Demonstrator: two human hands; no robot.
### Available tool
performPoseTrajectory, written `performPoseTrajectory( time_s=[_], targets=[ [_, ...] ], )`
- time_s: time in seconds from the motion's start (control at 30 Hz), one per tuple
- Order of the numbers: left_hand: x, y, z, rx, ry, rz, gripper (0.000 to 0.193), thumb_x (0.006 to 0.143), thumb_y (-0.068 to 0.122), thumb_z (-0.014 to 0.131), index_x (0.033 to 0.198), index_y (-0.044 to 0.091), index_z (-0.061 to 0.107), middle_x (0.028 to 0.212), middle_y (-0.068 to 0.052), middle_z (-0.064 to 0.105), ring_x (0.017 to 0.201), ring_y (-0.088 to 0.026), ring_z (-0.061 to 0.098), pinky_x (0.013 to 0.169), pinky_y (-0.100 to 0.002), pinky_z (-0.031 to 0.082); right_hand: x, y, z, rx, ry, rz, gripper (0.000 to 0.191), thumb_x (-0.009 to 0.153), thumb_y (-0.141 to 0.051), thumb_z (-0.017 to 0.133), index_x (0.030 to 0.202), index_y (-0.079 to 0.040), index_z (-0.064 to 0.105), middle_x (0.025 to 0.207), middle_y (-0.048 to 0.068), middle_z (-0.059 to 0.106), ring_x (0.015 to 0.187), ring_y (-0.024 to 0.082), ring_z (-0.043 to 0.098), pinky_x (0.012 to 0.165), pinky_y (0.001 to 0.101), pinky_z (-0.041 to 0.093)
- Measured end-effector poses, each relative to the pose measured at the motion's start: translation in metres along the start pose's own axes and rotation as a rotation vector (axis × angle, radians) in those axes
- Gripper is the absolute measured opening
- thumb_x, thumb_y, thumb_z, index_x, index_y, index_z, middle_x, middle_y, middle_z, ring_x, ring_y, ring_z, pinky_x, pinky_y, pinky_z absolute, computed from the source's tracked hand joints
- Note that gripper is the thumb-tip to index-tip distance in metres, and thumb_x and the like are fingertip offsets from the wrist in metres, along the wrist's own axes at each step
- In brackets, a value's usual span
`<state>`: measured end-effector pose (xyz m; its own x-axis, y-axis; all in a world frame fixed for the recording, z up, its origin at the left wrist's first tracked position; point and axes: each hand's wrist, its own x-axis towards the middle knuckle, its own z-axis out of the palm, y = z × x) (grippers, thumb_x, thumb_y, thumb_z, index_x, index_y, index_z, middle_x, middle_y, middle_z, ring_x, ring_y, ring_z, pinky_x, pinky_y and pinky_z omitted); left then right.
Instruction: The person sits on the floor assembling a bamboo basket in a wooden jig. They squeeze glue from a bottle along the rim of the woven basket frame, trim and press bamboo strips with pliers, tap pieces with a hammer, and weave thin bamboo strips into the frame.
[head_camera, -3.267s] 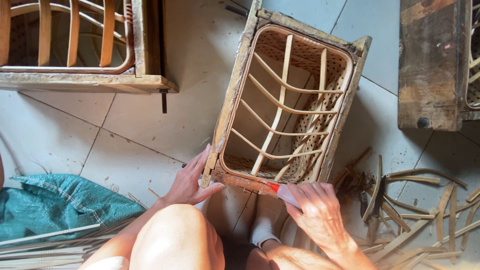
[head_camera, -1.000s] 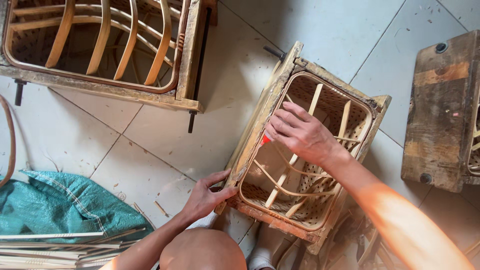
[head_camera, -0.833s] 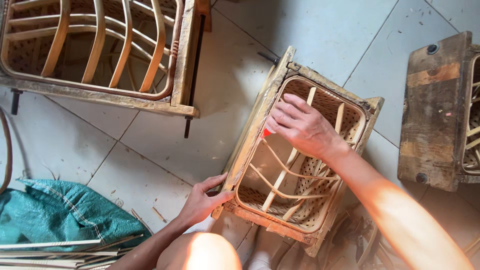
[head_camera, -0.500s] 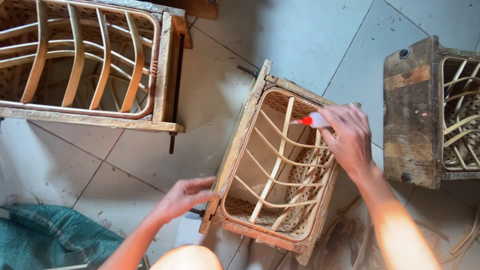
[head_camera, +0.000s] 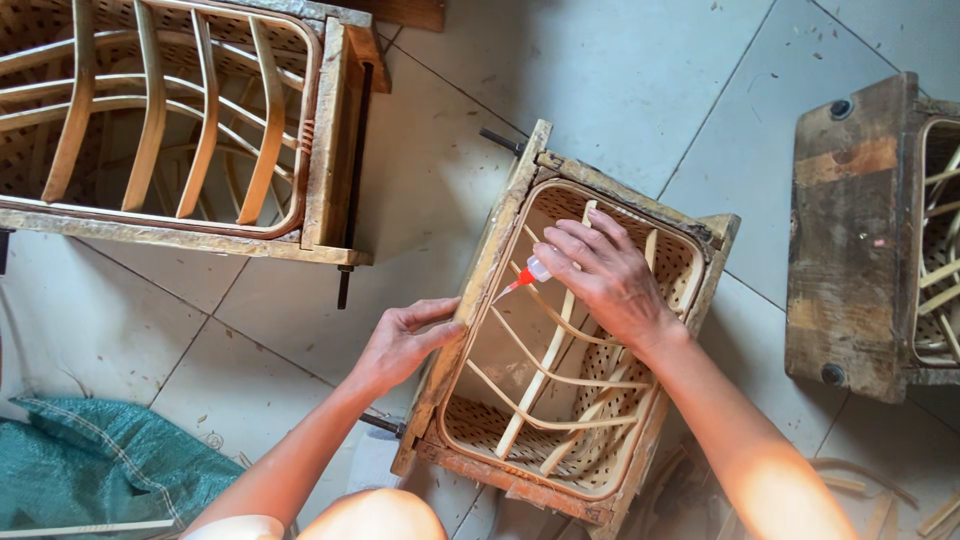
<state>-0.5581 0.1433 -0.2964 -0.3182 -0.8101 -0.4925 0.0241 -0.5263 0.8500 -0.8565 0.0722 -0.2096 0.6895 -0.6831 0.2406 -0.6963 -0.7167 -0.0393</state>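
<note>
On the tiled floor (head_camera: 620, 90), right hand (head_camera: 600, 280) pinching a small red-tipped glue bottle (head_camera: 528, 274) mostly hidden under its fingers, over the wooden basket frame (head_camera: 500, 240), left hand (head_camera: 400, 345) spread flat on its edge, fingertips tucked from view.

bright daylight, perhaps from the lower right, overexposes the right forearm (head_camera: 760, 460); soft shadows fall left on the tiled floor (head_camera: 600, 80); focus stays fairly sharp.
</note>
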Motion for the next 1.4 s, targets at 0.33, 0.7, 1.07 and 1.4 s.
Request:
performPoseTrajectory(
  time_s=[0.33,0.7,1.07,1.4],
  targets=[
    [0.000,0.005,-0.011,0.073,0.002,0.003,0.045,0.084,0.018,0.079,0.126,0.003,0.073,0.127,-0.008,0.072,0.118,-0.017,0.066,0.105,-0.031,0.048,0.042,-0.010,-0.011,-0.103,-0.037,-0.177,0.030,0.091,-0.013,0.070,0.121,-0.012,0.069,0.124,0.004,0.067,0.124,0.020,0.060,0.121,0.0446,0.037],
    [-0.007,0.012,-0.016,0.081,-0.015,-0.005,0.045,0.083,0.016,0.078,0.127,0.005,0.073,0.128,-0.006,0.071,0.118,-0.016,0.066,0.105,-0.030,0.048,0.064,0.013,-0.017,-0.223,-0.017,-0.196,0.021,0.092,-0.013,0.073,0.114,-0.016,0.071,0.116,0.000,0.072,0.118,0.018,0.065,0.120,0.0426,0.039],
    [0.011,0.001,-0.025,0.008,-0.055,-0.102,0.049,0.089,0.025,0.073,0.134,0.007,0.068,0.126,-0.005,0.076,0.115,-0.015,0.069,0.102,-0.030,0.052,-0.127,-0.003,-0.056,0.369,0.390,1.042,0.035,0.091,-0.004,0.079,0.124,-0.003,0.067,0.118,0.011,0.073,0.109,0.019,0.068,0.097,0.0374,0.053],
    [0.143,0.033,0.009,-0.139,0.086,-0.202,0.061,0.098,0.046,0.056,0.142,0.003,0.055,0.141,-0.009,0.064,0.128,-0.018,0.061,0.106,-0.034,0.047,-0.361,-0.011,0.067,0.822,0.772,1.662,0.033,0.093,-0.008,0.074,0.123,0.000,0.062,0.118,0.008,0.069,0.107,0.012,0.065,0.097,0.0291,0.050]
  ],
)
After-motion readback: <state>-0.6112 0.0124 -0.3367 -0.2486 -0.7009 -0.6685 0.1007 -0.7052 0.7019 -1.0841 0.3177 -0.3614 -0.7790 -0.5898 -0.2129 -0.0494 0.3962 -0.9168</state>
